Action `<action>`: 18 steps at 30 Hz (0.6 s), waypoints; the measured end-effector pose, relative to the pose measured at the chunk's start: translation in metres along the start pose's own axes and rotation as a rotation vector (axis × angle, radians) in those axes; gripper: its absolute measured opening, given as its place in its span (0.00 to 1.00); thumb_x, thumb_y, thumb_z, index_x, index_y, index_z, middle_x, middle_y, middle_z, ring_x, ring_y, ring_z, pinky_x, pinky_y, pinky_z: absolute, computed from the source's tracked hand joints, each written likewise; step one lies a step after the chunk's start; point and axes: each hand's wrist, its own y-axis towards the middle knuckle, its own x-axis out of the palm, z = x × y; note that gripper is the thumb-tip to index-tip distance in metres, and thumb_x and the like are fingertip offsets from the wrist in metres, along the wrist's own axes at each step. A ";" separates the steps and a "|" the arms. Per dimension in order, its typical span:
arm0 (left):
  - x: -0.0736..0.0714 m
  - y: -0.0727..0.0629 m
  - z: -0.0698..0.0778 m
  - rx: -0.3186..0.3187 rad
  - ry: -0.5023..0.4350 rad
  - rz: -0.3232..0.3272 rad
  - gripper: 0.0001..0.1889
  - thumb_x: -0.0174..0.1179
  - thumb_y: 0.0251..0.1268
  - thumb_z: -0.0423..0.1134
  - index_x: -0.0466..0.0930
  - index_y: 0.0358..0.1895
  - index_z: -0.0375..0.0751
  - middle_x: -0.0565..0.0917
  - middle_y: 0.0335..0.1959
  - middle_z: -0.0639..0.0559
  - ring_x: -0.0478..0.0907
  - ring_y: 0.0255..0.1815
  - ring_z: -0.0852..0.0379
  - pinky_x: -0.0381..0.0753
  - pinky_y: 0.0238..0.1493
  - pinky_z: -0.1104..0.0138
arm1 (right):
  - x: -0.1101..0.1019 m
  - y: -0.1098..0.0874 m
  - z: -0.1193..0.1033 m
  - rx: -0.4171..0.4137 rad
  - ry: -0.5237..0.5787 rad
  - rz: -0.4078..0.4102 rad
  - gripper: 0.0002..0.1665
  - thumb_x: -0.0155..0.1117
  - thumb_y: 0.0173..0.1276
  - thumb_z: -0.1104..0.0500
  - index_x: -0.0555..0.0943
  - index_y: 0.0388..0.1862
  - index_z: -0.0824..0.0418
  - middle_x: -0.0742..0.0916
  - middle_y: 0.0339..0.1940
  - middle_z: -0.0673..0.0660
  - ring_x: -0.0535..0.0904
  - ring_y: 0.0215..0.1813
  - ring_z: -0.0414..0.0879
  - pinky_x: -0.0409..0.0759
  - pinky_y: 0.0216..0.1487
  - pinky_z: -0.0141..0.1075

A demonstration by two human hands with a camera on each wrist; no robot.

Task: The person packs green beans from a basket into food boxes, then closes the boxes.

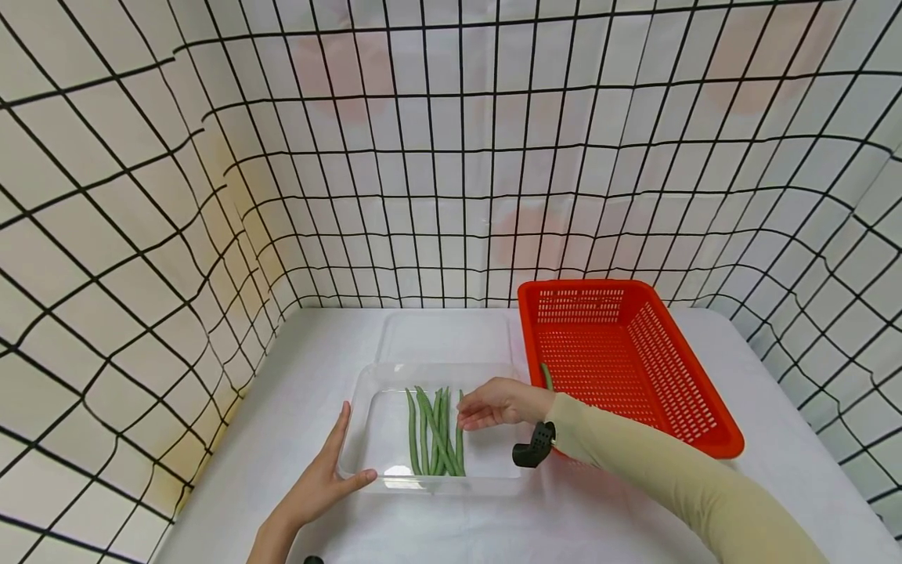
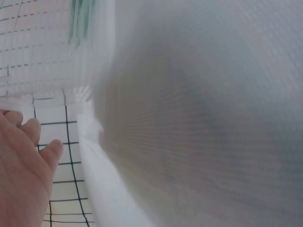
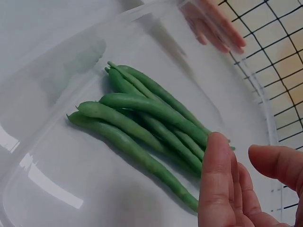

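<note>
Several green beans [image 1: 438,439] lie roughly side by side in a clear plastic container [image 1: 359,407], one crossing over others. My right hand [image 1: 503,403] is over the container at the right end of the beans. In the right wrist view its fingers [image 3: 217,184] are extended close to the beans, the thumb stands apart, and nothing shows between them. My left hand [image 1: 320,482] is at the container's front left corner, thumb and fingers spread along its sides. The left wrist view shows only part of this hand.
A red perforated plastic basket [image 1: 599,352] stands to the right, partly behind the right sleeve [image 1: 655,470]. One green bean [image 1: 546,376] shows at its left side. Behind the container lies a flat clear lid [image 1: 444,337]. Black wire grid [image 1: 461,196] surrounds the white table.
</note>
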 end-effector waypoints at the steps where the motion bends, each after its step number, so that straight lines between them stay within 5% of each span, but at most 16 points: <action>1: 0.000 0.000 0.000 0.001 0.000 0.001 0.56 0.69 0.54 0.52 0.32 0.76 0.60 0.40 0.77 0.50 0.39 0.74 0.41 0.47 0.64 0.38 | 0.000 -0.001 0.000 -0.002 0.005 -0.002 0.19 0.58 0.68 0.68 0.73 0.52 0.82 0.85 0.30 0.63 0.84 0.30 0.48 0.82 0.40 0.38; 11: 0.000 0.000 -0.001 0.004 -0.021 0.007 0.57 0.70 0.53 0.50 0.34 0.77 0.53 0.41 0.77 0.48 0.40 0.74 0.40 0.47 0.64 0.37 | -0.016 -0.022 -0.016 -0.104 -0.008 -0.045 0.18 0.60 0.68 0.65 0.76 0.50 0.79 0.85 0.40 0.67 0.84 0.36 0.50 0.81 0.46 0.41; 18: 0.000 0.000 0.002 0.003 -0.024 0.006 0.57 0.70 0.53 0.50 0.35 0.77 0.55 0.41 0.77 0.49 0.40 0.74 0.41 0.47 0.64 0.38 | -0.047 -0.040 -0.036 -0.137 0.053 0.008 0.17 0.62 0.68 0.62 0.78 0.49 0.74 0.83 0.45 0.69 0.84 0.40 0.52 0.79 0.48 0.42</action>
